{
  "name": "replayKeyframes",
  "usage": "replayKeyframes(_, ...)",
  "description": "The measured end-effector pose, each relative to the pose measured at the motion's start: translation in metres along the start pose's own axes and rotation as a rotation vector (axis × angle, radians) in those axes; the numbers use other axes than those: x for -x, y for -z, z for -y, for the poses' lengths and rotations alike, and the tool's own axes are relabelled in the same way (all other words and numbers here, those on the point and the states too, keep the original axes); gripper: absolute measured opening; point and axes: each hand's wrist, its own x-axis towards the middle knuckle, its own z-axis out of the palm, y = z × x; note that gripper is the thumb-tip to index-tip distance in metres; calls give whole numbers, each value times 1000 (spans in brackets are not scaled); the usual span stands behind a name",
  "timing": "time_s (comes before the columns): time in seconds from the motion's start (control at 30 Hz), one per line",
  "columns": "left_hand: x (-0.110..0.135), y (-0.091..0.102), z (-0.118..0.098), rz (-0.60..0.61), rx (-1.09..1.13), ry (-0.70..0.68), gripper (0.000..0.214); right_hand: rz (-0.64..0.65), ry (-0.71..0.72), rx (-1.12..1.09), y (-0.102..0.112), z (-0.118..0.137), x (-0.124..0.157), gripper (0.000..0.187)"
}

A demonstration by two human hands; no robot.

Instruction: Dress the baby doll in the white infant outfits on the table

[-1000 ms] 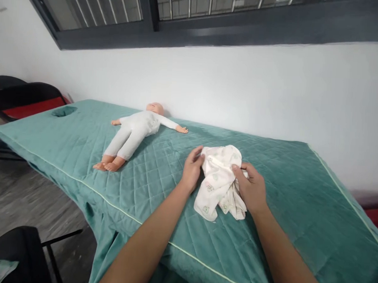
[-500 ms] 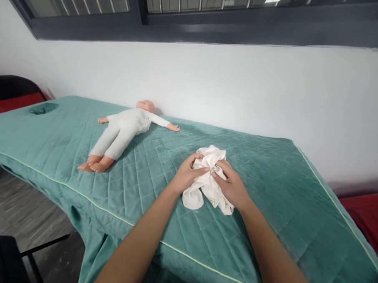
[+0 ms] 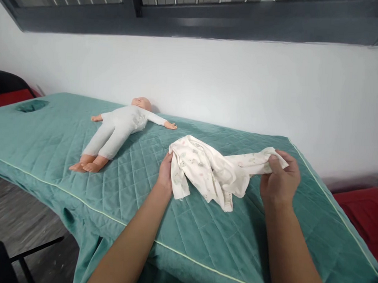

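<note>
A white baby garment (image 3: 203, 167) with small printed figures is stretched between my two hands above the bed. My left hand (image 3: 166, 172) holds its left end, with most of the fingers hidden behind the cloth. At the other end, my right hand (image 3: 280, 174) pinches the tip of a narrow sleeve or leg between thumb and fingers. The cloth's middle hangs in folds, and a gathered edge shows at the bottom. A baby doll (image 3: 121, 124) in a white suit lies on its back to the left, apart from both hands.
A quilted green cover (image 3: 137, 185) with a pale piped edge lies over the bed, which has a hole (image 3: 32, 106) at its far left. Behind it stands a white wall (image 3: 241, 85) under a dark window frame (image 3: 213, 25). Red seats (image 3: 361, 211) flank both ends.
The garment was bunched up between both hands; now it is spread out sideways. My right hand has moved right with one end, and my left hand slightly left.
</note>
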Motion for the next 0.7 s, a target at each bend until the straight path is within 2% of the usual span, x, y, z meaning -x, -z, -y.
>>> replayKeyframes(0.1, 1, 2, -1, -28, 13, 19, 31, -140, 115, 82, 8, 3, -10, 21)
replayKeyframes(0.17, 1, 1, 0, -35, -2, 17, 32, -108, 225, 222, 9, 2, -8, 23)
replayKeyframes(0.2, 1, 0, 1, -34, -16, 12, 33, -24, 261, 306, 7, 1, -4, 25)
replayKeyframes(0.27, 2, -3, 2, -29, -59, -24, 33, 221, 308, 482, -1, -1, 11, 28)
replayKeyframes(0.37, 6, -9, 5, -41, -160, -126, 31, 599, 369, 658, -17, -7, 39, 18)
replayKeyframes(0.43, 9, -12, 6, -51, -227, -155, 29, 816, 290, 698, -26, -11, 57, 15)
replayKeyframes(0.5, 11, -15, 7, -26, -276, -128, 27, 899, 151, 729, -31, -16, 68, 23)
replayKeyframes(0.6, 14, -19, 6, 92, -315, -18, 27, 832, -28, 734, -33, -19, 75, 52)
replayKeyframes(0.7, 14, -21, 6, 205, -320, 117, 30, 775, -140, 587, -31, -20, 71, 77)
